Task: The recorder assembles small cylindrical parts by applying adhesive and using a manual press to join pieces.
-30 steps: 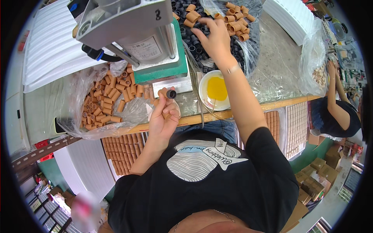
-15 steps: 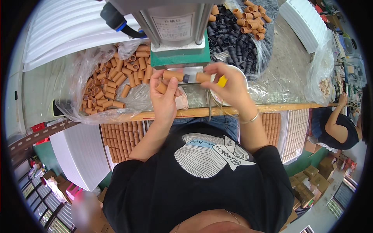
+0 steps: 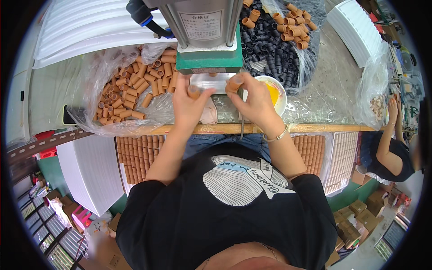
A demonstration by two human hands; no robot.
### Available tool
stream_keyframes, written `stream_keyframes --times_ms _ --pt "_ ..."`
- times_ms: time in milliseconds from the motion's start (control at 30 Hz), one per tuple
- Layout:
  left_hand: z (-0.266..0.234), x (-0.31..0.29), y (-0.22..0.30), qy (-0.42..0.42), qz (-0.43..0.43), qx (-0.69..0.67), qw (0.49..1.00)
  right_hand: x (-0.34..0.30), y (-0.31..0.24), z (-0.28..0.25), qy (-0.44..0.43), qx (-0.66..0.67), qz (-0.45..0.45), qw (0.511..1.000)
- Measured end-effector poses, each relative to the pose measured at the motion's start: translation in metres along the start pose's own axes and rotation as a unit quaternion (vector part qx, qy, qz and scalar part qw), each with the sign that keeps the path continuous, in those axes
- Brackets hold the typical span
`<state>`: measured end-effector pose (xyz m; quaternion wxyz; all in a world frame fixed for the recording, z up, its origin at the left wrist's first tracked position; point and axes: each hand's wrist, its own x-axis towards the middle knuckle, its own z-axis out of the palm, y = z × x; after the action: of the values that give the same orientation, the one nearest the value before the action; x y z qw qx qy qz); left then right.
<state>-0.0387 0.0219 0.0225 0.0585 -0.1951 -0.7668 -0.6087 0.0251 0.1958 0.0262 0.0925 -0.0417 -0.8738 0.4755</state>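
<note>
Below a press with a green block [image 3: 209,60] lies a shiny metal plate [image 3: 209,83], with my hands on either side of it. My left hand [image 3: 186,108] is closed around a short orange-brown tube [image 3: 193,92] at the plate's left edge. The fingers of my right hand [image 3: 254,101] pinch another orange-brown tube [image 3: 235,83], held tilted at the plate's right end. A bit of orange-brown shows under the press block; most of it is hidden. Right beside my right hand stands a white bowl [image 3: 282,104] with something yellow inside.
Loose orange-brown tubes [image 3: 130,90] lie heaped on clear plastic at the left. Black fittings [image 3: 270,54] and more tubes [image 3: 294,27] are piled at the back right. A pink cloth [image 3: 209,114] lies near the wooden table edge [image 3: 315,128]. Another person [image 3: 389,153] sits far right.
My right hand has moved left, away from the bowl, bringing its tube upright at the plate. The tube with a dark end no longer shows in my left hand.
</note>
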Motion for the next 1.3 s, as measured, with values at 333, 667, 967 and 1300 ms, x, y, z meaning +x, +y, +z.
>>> stream_keyframes --times_ms 333,667,967,1300 --pt "-0.032 0.031 -0.045 -0.094 -0.146 -0.233 0.957 0.046 0.016 0.039 0.062 -0.234 -0.108 0.964" --pt "-0.047 -0.007 -0.001 -0.364 -0.274 -0.311 0.834 -0.014 -0.035 -0.017 -0.085 0.127 0.073 0.986" --pt "0.012 -0.037 0.012 -0.207 -0.035 0.083 0.974 -0.026 -0.028 -0.009 0.045 -0.051 0.031 0.997" --pt "-0.019 -0.035 -0.005 -0.188 -0.21 -0.309 0.908 0.01 0.012 -0.028 0.119 -0.116 -0.035 0.985"
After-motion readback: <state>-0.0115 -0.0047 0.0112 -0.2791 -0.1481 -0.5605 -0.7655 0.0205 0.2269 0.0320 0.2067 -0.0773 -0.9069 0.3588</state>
